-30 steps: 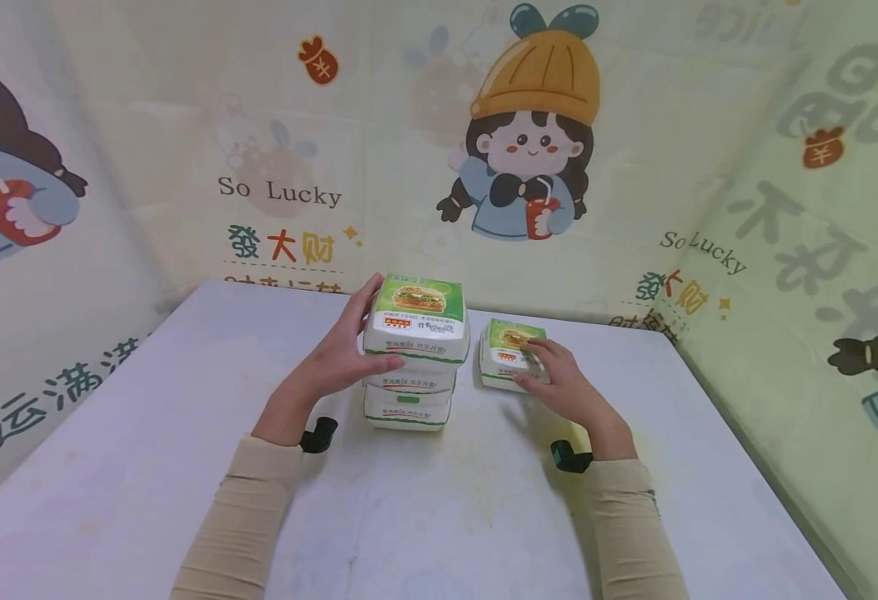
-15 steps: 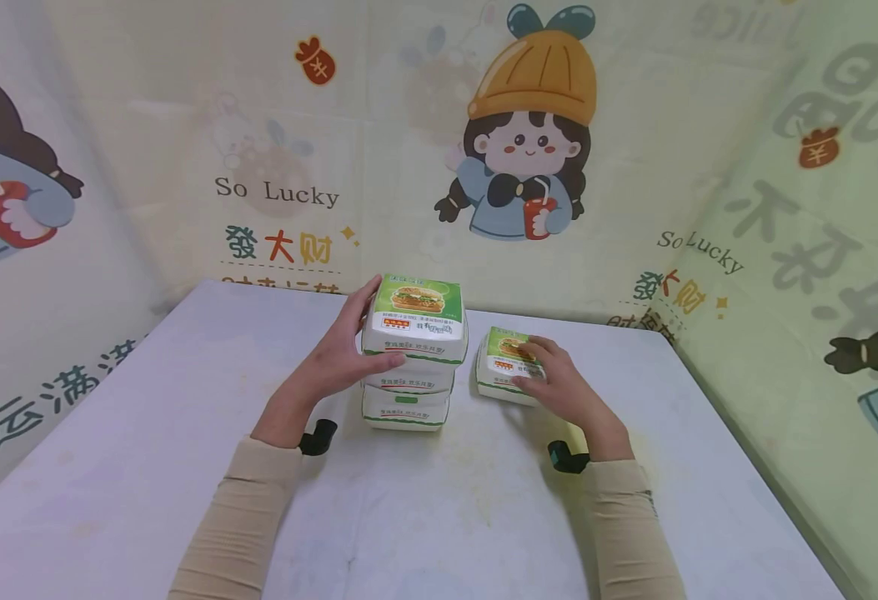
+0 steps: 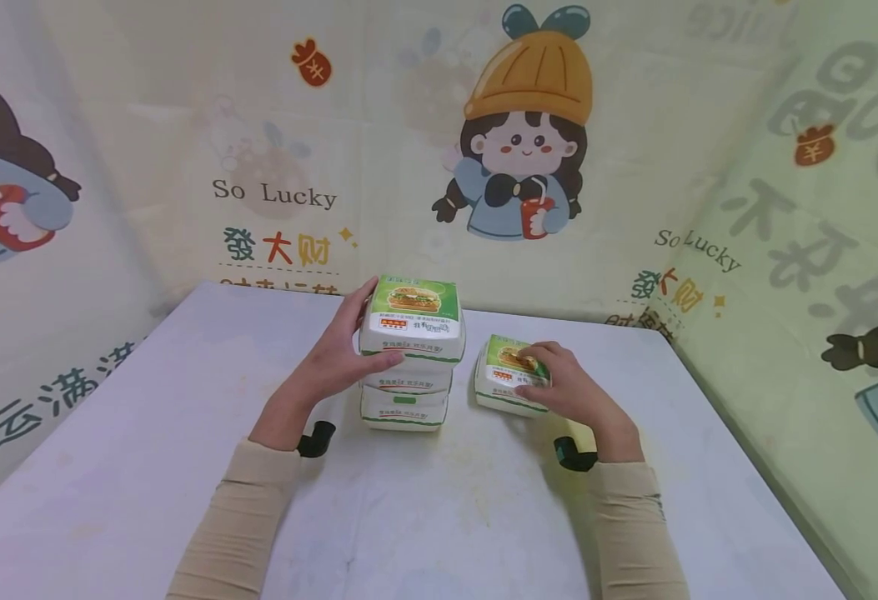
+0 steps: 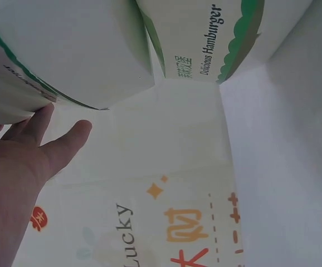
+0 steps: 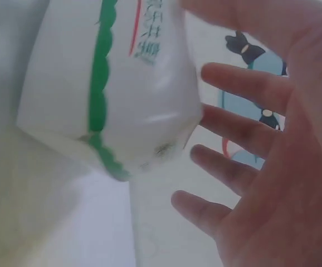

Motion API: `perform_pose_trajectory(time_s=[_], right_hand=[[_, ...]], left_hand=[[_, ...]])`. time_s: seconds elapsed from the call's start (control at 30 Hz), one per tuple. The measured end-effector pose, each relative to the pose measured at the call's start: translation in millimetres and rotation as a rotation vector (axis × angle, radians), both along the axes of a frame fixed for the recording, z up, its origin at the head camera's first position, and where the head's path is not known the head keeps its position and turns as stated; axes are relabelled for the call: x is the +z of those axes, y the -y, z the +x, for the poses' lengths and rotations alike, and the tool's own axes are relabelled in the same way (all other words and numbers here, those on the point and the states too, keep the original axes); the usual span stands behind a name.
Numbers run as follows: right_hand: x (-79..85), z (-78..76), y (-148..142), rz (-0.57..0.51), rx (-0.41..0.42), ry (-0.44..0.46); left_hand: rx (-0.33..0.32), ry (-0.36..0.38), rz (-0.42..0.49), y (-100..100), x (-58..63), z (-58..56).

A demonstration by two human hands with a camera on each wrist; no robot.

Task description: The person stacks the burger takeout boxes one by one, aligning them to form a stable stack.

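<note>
Green-and-white hamburger boxes stand in a stack near the middle of the table. My left hand (image 3: 337, 350) grips the top box (image 3: 412, 321), its thumb across the front and its fingers around the left and rear. In the left wrist view, the lower box (image 4: 197, 39) shows "Delicious Hamburger" print. Right of the stack is a separate hamburger box (image 3: 506, 375), turned slightly. My right hand (image 3: 569, 383) holds this box by its right side, thumb at the front and fingertips on the top. In the right wrist view, other fingers (image 5: 205, 211) extend free beside the box (image 5: 133, 83).
The white table (image 3: 439, 508) extends in front of the stack and to both sides. A printed cloth wall (image 3: 401, 167) rises behind the table's far edge, with more cloth at left and right. Small black cameras (image 3: 318, 439) are worn at the wrists.
The separate hamburger box has slid toward me with my right hand on it and turned slightly. My left hand and the stack keep nearly the same place.
</note>
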State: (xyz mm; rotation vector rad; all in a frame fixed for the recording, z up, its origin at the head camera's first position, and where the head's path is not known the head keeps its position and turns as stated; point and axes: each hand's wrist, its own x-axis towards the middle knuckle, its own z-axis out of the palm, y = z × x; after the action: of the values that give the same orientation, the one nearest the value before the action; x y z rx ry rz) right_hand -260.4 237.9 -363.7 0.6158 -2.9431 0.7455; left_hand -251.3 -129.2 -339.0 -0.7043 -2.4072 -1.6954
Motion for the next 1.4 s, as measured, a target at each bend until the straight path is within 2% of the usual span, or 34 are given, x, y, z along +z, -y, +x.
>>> perform_pose_trajectory(time_s=[0.2,0.37,0.87,1.13,1.4], right_hand=[[-5.0,-1.0,-2.5,0.007,-0.052,0.078],[-9.2,-0.6,-4.1,0.011,-0.058,0.116],[-15.7,-3.8,-5.9,0.001,-0.075,0.134],[-15.2,-3.3,-4.8,0.003,-0.084,0.133],[-14.8,-2.1,-4.3,-0.011,-0.075,0.143]], left_hand=[[0.002,0.005,-0.008,0.5,0.1,-0.1],[0.01,0.0,-0.012,-0.3,-0.2,-1.3],[-0.04,0.026,0.024,-2.3,-1.3,0.5],[-0.065,-0.024,0.037,-1.0,-1.7,1.0],[-0.025,-0.033,0.033,0.2,0.0,0.8]])
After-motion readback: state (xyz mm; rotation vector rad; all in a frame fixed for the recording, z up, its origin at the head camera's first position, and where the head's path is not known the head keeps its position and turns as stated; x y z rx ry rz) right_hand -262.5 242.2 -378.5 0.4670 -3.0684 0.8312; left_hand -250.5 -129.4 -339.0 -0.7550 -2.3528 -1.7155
